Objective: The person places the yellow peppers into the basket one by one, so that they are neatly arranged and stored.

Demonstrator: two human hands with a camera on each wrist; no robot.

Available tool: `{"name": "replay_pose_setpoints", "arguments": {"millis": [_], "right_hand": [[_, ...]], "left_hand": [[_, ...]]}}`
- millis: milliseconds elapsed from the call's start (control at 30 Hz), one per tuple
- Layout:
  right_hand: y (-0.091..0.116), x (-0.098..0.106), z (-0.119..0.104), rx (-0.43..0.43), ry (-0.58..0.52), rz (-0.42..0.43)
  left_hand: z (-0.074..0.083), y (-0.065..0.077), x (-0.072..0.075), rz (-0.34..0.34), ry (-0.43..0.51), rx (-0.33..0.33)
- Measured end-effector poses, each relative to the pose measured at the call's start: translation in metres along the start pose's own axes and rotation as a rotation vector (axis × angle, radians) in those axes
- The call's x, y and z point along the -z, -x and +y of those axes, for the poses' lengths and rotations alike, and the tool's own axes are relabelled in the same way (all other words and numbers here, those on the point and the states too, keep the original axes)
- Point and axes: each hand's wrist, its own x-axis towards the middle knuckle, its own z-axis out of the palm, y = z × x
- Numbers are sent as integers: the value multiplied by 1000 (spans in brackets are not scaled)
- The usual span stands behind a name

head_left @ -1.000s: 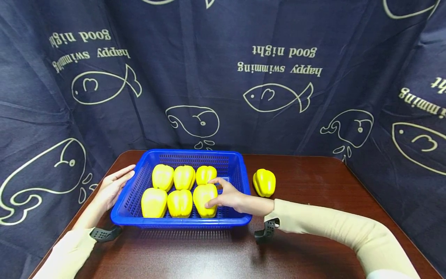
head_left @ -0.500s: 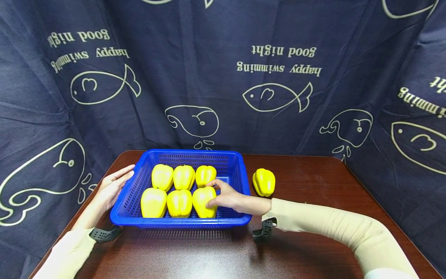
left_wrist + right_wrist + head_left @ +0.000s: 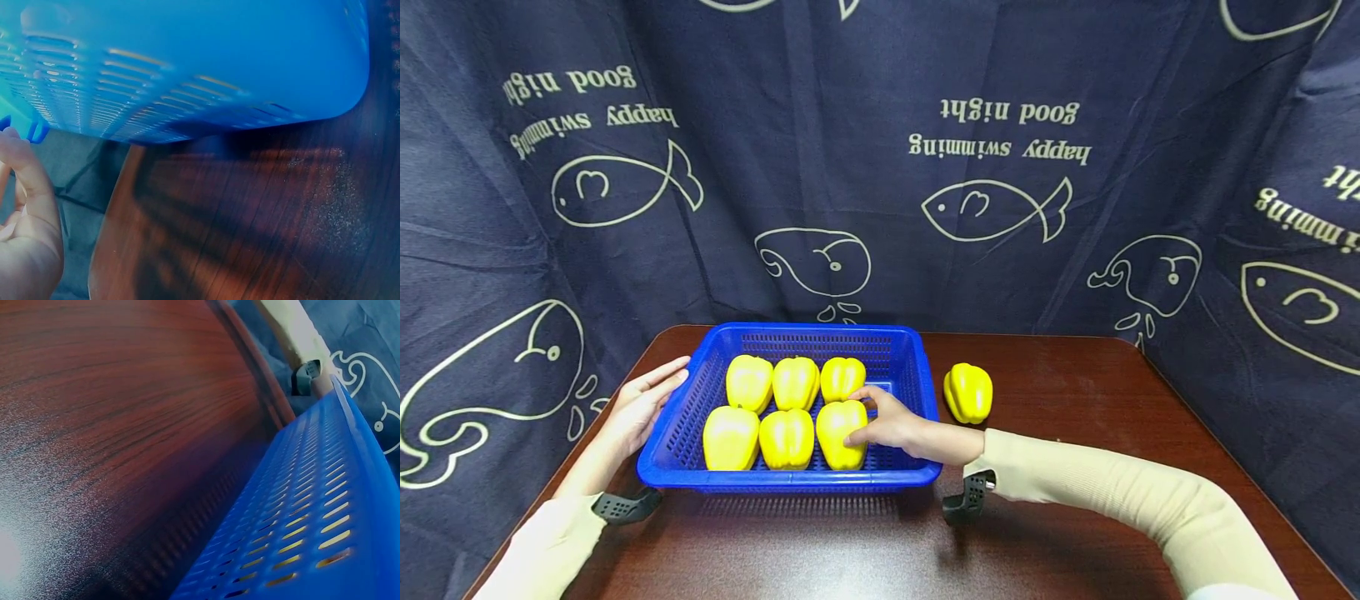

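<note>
A yellow bell pepper (image 3: 837, 435) stands at the right end of the near row in the blue plastic basket (image 3: 805, 478). My right hand (image 3: 891, 423) reaches over the basket's right wall and holds this pepper, thumb on the near side and fingers curved behind it. My left hand (image 3: 638, 410) is at the basket's left rim, fingers extended and fingertips right at the edge. Beside the held pepper are two more bell peppers (image 3: 787, 438) in the near row. Three bell peppers (image 3: 796, 382) form the far row. In the right wrist view, the perforated basket wall (image 3: 294, 519) hides the hand.
Another yellow bell pepper (image 3: 968, 392) lies on the brown wooden table (image 3: 1045, 375), right of the basket. A dark blue curtain (image 3: 880, 167) with fish and whale drawings hangs behind and along both sides. Black wrist mounts (image 3: 627, 505) hang below the sleeves.
The right hand and forearm have shifted very slightly left while staying at the same pepper. The left hand, basket and other peppers have not visibly moved.
</note>
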Motion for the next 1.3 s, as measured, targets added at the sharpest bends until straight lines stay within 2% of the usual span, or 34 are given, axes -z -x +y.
{"name": "replay_pose_setpoints", "arguments": {"millis": [267,533,800,1300], "right_hand": [[1,1,-2,3,47,26],[2,0,-2,-40,-9,37],[1,-1,-2,-75,2,60],[1,2,-5,33,-67,130]], "left_hand": [[0,1,0,12,-7,10],[0,1,2,3,7,8],[0,2,1,9,-11,9],[1,1,-1,11,-10,-4]]}}
